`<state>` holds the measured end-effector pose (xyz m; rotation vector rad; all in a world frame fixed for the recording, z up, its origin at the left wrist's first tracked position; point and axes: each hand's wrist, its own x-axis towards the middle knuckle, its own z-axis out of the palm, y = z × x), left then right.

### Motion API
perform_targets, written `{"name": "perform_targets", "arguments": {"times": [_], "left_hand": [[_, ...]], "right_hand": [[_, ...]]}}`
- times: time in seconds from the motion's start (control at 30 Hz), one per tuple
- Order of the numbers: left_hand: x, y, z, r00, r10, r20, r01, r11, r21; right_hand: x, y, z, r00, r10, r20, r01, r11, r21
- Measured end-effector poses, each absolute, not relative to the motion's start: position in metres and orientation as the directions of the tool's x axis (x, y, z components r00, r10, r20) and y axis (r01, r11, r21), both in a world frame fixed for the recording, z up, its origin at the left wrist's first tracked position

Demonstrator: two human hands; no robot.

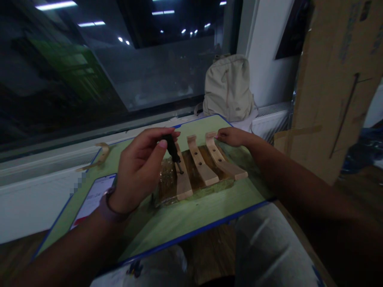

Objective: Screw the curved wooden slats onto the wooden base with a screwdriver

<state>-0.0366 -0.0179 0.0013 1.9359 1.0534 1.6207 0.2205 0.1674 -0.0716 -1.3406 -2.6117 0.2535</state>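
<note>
My left hand point(143, 167) is closed round the black handle of a screwdriver point(171, 146). Its metal shaft slants down to a hole or screw in the leftmost curved wooden hook point(184, 189). A middle wooden hook point(206, 173) and a right wooden hook point(229, 166) lie alongside, each with two dark spots that look like screws or holes. All three rest across a brown board point(167, 179) with a shiny, film-like surface. At the upturned far end of the right hook, my right hand point(231, 136) has its fingers curled and pinching the tip.
The board lies on a green, blue-edged table point(191, 223). Another curved wooden piece point(103, 153) sits at its far left edge, near a white printed sheet or screen point(92, 199). A beige backpack point(229, 87) stands behind by the window; a large cardboard box point(332, 87) is at right.
</note>
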Motion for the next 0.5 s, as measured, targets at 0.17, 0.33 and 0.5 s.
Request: {"name": "perform_targets", "arguments": {"times": [0.17,0.33,0.5], "left_hand": [[-0.0395,-0.0124,-0.0008,-0.016,0.684,0.729,0.36,-0.676,0.642],[-0.0387,-0.0127,-0.0024,0.02,0.734,0.678,0.317,-0.648,0.692],[-0.0413,-0.0086,-0.004,0.051,0.637,0.769,0.325,-0.739,0.59]], "right_hand": [[0.2199,0.166,-0.0708,-0.569,0.817,0.089,0.782,0.571,-0.248],[0.2201,0.1655,-0.0706,-0.564,0.822,0.083,0.781,0.563,-0.271],[0.2202,0.1657,-0.0701,-0.56,0.826,0.067,0.784,0.554,-0.28]]}}
